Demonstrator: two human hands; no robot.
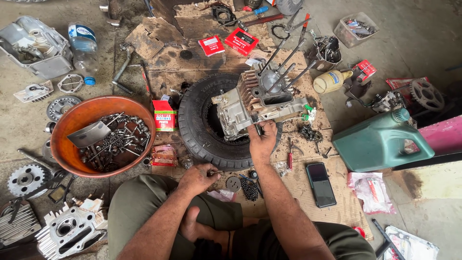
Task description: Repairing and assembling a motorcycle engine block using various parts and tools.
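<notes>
At the centre of the frame an engine block (260,103) with four long studs sits on top of a black tyre (197,126), which lies on sheets of cardboard (308,190) spread over the floor. The right hand (262,139) reaches up from the lower middle and its fingers close on the lower edge of the engine block, just below the cylinder opening. The left hand (198,177) rests lower, near the tyre's bottom rim, pinching a thin metal tool (219,172). An orange bowl (62,149) of bolts and springs stands at the left, a green jug (378,142) at the right, and a dark phone (321,184) lies beside the right forearm.
</notes>
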